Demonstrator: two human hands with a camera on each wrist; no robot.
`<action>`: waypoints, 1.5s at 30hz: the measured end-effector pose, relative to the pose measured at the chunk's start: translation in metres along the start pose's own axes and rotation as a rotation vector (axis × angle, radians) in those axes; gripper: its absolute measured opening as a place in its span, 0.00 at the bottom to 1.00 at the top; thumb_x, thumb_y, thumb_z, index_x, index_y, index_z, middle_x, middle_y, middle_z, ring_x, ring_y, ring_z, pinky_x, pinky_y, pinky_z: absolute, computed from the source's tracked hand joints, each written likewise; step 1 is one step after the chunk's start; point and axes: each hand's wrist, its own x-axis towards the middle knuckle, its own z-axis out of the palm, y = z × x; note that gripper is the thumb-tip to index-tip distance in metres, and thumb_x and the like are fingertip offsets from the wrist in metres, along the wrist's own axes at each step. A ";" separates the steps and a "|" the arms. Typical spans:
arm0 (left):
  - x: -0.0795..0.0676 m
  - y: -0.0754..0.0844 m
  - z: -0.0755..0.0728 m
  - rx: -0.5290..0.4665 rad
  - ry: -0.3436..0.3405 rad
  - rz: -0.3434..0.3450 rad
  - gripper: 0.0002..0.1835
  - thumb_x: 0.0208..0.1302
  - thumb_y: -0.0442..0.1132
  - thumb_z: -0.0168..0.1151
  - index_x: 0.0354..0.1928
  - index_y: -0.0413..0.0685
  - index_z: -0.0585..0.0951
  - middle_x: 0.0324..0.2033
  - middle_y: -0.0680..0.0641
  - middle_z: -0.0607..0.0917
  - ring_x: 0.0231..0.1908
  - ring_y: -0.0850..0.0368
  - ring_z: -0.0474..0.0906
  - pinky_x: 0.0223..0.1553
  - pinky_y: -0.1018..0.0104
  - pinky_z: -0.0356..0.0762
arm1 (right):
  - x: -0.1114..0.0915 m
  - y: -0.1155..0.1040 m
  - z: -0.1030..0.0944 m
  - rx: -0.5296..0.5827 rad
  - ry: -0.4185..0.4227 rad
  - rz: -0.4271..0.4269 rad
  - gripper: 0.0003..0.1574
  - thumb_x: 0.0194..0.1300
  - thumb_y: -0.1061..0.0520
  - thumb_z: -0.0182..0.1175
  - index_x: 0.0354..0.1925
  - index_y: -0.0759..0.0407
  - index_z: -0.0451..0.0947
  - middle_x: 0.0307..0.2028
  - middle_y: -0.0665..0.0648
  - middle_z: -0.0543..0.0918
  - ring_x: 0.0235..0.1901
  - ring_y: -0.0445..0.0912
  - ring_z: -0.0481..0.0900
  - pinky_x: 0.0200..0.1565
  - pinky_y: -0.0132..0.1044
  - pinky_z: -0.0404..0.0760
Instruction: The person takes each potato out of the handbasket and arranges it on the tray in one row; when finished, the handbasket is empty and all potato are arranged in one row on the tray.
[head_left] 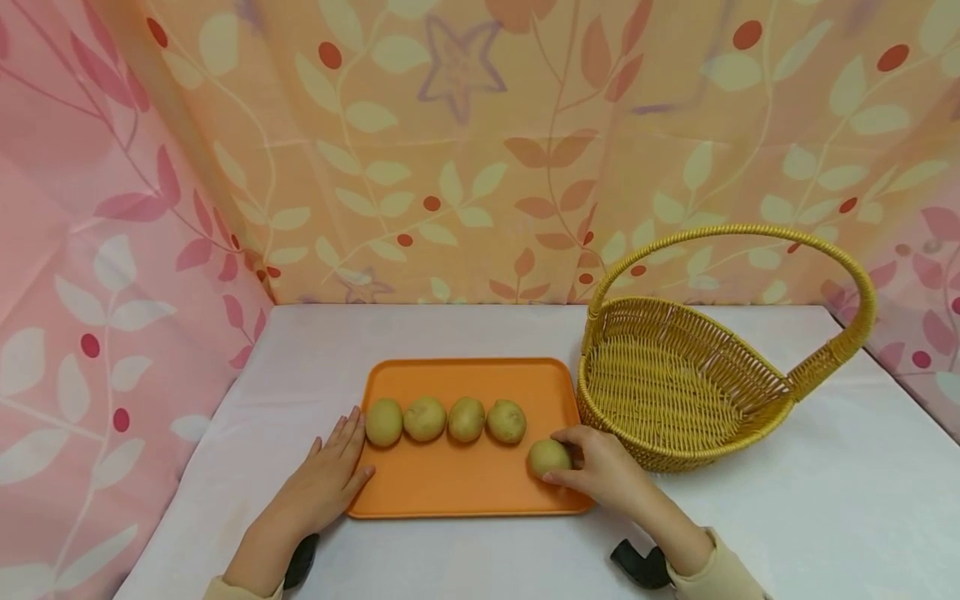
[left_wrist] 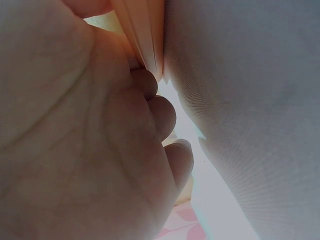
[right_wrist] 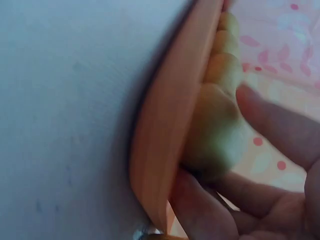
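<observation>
My right hand (head_left: 609,471) has its thumb and fingers around a potato (head_left: 549,459) at the right end of an orange tray (head_left: 450,493). In the right wrist view this potato (right_wrist: 212,132) sits between the thumb and the fingers, low over the tray rim. Several more potatoes (head_left: 467,419) lie in a row across the tray's middle. My left hand (head_left: 324,477) rests flat along the tray's left edge with straight fingers, its fingertips beside the leftmost potato (head_left: 385,422). The left wrist view shows the palm (left_wrist: 75,125) close up against the tray's side (left_wrist: 145,35).
A golden wicker basket (head_left: 660,392) with a tall arched handle (head_left: 738,230) stands right beside the tray, leaning open toward me. A white cloth (head_left: 480,558) covers the table. Patterned curtains (head_left: 420,208) hang behind and on both sides.
</observation>
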 end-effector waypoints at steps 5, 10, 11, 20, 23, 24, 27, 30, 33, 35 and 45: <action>0.000 0.000 -0.001 0.000 0.001 0.002 0.35 0.69 0.43 0.54 0.69 0.30 0.54 0.70 0.34 0.54 0.68 0.36 0.49 0.62 0.34 0.48 | -0.006 0.005 -0.003 0.091 -0.033 -0.049 0.33 0.50 0.59 0.72 0.53 0.71 0.75 0.50 0.65 0.79 0.45 0.54 0.81 0.43 0.37 0.81; 0.000 0.001 -0.002 -0.005 0.000 0.000 0.35 0.69 0.43 0.54 0.69 0.30 0.54 0.70 0.34 0.54 0.68 0.36 0.49 0.62 0.34 0.48 | -0.008 0.010 -0.002 0.112 -0.020 -0.115 0.30 0.50 0.67 0.70 0.54 0.69 0.76 0.51 0.64 0.79 0.47 0.55 0.80 0.44 0.34 0.80; 0.000 0.001 -0.002 -0.004 -0.001 -0.001 0.35 0.69 0.43 0.54 0.69 0.30 0.54 0.70 0.34 0.54 0.68 0.36 0.49 0.62 0.34 0.48 | -0.008 0.010 -0.002 0.110 -0.012 -0.116 0.29 0.50 0.67 0.70 0.53 0.69 0.76 0.50 0.64 0.79 0.46 0.55 0.80 0.44 0.33 0.80; 0.000 0.002 -0.001 0.007 -0.007 -0.009 0.36 0.69 0.43 0.54 0.70 0.31 0.54 0.70 0.35 0.54 0.69 0.36 0.49 0.62 0.33 0.47 | -0.008 0.007 0.000 0.048 0.045 -0.055 0.26 0.50 0.60 0.72 0.47 0.68 0.78 0.42 0.61 0.82 0.36 0.47 0.83 0.35 0.27 0.80; 0.000 0.002 -0.001 0.003 -0.013 -0.012 0.36 0.69 0.44 0.54 0.70 0.31 0.54 0.70 0.35 0.54 0.69 0.36 0.49 0.62 0.33 0.47 | -0.011 0.008 0.000 0.071 0.015 -0.069 0.32 0.50 0.61 0.72 0.54 0.68 0.75 0.47 0.63 0.80 0.40 0.49 0.83 0.39 0.30 0.81; 0.000 0.002 -0.001 0.003 -0.013 -0.011 0.36 0.69 0.44 0.54 0.70 0.31 0.54 0.70 0.35 0.54 0.69 0.36 0.49 0.62 0.33 0.47 | -0.012 0.009 -0.001 0.079 0.006 -0.085 0.34 0.50 0.62 0.72 0.56 0.68 0.73 0.49 0.64 0.79 0.41 0.50 0.82 0.40 0.32 0.81; 0.000 0.002 -0.001 0.009 -0.012 -0.008 0.36 0.69 0.44 0.54 0.70 0.31 0.54 0.70 0.35 0.54 0.69 0.36 0.49 0.62 0.33 0.47 | -0.014 0.011 -0.001 0.090 -0.008 -0.144 0.39 0.50 0.66 0.71 0.60 0.67 0.70 0.54 0.64 0.77 0.46 0.53 0.81 0.45 0.37 0.80; 0.001 0.001 -0.001 0.020 -0.010 -0.004 0.36 0.69 0.44 0.54 0.70 0.31 0.54 0.70 0.35 0.54 0.69 0.37 0.49 0.62 0.33 0.48 | -0.014 0.012 -0.001 0.064 0.001 -0.177 0.35 0.49 0.68 0.70 0.58 0.65 0.73 0.53 0.62 0.78 0.48 0.54 0.80 0.46 0.37 0.80; 0.001 0.001 -0.001 0.022 -0.009 -0.002 0.36 0.69 0.44 0.54 0.70 0.31 0.54 0.70 0.35 0.53 0.69 0.37 0.49 0.62 0.33 0.48 | -0.013 0.012 0.000 0.047 0.016 -0.166 0.30 0.50 0.67 0.70 0.54 0.66 0.76 0.49 0.61 0.80 0.46 0.53 0.80 0.44 0.34 0.80; 0.001 0.001 -0.001 0.022 -0.007 -0.002 0.36 0.69 0.44 0.54 0.70 0.31 0.54 0.70 0.35 0.53 0.69 0.37 0.49 0.62 0.33 0.48 | -0.013 0.011 0.001 0.037 0.038 -0.145 0.29 0.49 0.66 0.71 0.52 0.67 0.77 0.47 0.60 0.81 0.43 0.51 0.82 0.41 0.31 0.81; 0.000 0.000 0.000 0.007 -0.006 -0.003 0.36 0.69 0.43 0.54 0.70 0.31 0.53 0.70 0.35 0.52 0.69 0.36 0.48 0.61 0.32 0.47 | -0.004 0.005 0.008 0.034 0.147 -0.072 0.26 0.48 0.65 0.72 0.47 0.71 0.78 0.40 0.60 0.81 0.35 0.48 0.83 0.35 0.27 0.80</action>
